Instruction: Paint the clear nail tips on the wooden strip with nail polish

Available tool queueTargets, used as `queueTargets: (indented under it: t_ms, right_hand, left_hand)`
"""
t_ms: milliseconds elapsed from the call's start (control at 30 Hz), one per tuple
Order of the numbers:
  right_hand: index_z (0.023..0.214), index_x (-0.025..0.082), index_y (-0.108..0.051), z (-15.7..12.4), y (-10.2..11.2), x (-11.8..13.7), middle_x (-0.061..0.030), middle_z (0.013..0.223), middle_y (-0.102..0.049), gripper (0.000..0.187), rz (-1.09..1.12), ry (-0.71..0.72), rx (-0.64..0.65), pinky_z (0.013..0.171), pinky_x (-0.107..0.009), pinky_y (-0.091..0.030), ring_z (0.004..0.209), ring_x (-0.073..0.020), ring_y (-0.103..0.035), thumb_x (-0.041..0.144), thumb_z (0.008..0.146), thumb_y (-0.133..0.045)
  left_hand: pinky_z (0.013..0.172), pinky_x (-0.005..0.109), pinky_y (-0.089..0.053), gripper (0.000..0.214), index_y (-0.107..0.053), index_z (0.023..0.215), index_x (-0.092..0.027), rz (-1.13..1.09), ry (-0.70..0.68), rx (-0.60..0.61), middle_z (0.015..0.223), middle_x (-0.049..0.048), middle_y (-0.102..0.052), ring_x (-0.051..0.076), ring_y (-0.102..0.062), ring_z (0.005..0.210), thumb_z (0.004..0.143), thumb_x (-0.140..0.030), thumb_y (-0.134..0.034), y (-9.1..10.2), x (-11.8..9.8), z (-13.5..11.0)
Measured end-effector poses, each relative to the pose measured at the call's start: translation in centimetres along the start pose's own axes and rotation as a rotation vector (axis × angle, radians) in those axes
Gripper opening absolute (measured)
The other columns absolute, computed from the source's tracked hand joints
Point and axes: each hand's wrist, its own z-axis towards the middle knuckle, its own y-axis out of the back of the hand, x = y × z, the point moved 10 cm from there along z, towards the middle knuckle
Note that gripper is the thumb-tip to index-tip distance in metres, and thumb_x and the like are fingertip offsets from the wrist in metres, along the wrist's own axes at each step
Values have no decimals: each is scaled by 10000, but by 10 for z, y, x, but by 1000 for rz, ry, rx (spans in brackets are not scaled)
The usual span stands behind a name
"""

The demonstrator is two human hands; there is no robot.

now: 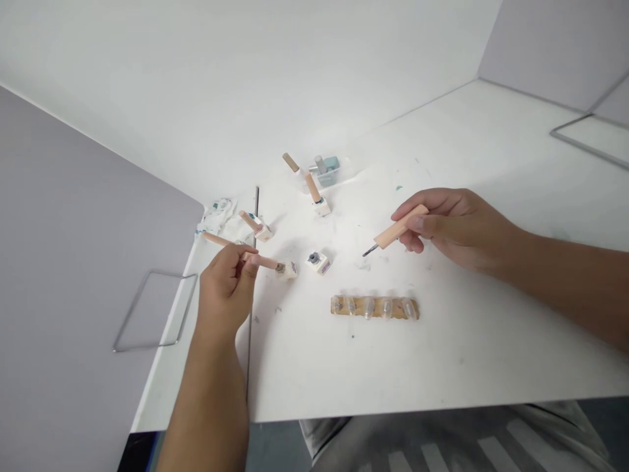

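My right hand pinches the peach handle of a nail polish brush, its dark bristle tip pointing down and left above the table. An uncapped nail polish bottle with a grey neck stands to the left of that tip. My left hand is closed on the long peach cap of another nail polish bottle, which is tilted. Whether this bottle touches the table I cannot tell. Nearer the front edge lies a wooden strip bearing several clear nail tips with greyish patches.
Capped nail polish bottles stand farther back. Behind them is a clear plastic box with teal and silver items. Crumpled stained tissue lies at the left. Grey panels with wire frames flank the white table.
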Motion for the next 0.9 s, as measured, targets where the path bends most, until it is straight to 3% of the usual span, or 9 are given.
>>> queueTargets:
  t_ms: [233, 367, 667, 800, 900]
  right_hand:
    - [848, 243, -761, 0, 0, -1, 4, 618, -635, 207, -19, 9, 7, 525, -294, -446, 548, -109, -554, 440, 787, -768]
    - [838, 235, -763, 0, 0, 0, -1, 596, -622, 233, -11, 3, 3, 510, -290, -441, 551, -117, -550, 458, 774, -774]
    - [818, 231, -757, 0, 0, 0, -12, 582, -615, 273, -2, -21, 8, 505, -296, -441, 539, -124, -531, 499, 767, -769]
    - [781, 209, -740, -2, -7, 3, -13, 586, -606, 301, 22, -32, 46, 514, -289, -449, 534, -117, -528, 505, 753, -779]
    - [768, 200, -726, -3, -15, 6, 0, 580, -596, 296, 31, -36, 118, 516, -276, -442, 522, -105, -514, 491, 757, -777]
  left_hand:
    - [501, 221, -357, 218, -632, 831, -183, -158, 183, -4, 629, -10, -532, 99, -447, 535, 916, -364, -544, -8, 21, 0]
    - [487, 196, -370, 219, -618, 797, -173, -236, 244, -67, 619, -16, -533, 76, -439, 503, 917, -338, -538, -4, 28, 0]
    - [492, 201, -376, 209, -600, 776, -165, -399, 222, -234, 623, -17, -533, 72, -453, 509, 906, -324, -561, 16, 32, -2]
    - [516, 227, -394, 208, -640, 801, -173, -534, 146, -247, 558, -23, -513, 93, -458, 516, 887, -358, -601, 16, 15, -11]
    - [519, 239, -413, 158, -716, 898, -198, -655, 9, -132, 643, -1, -601, 101, -496, 541, 874, -346, -665, 5, -24, -29]
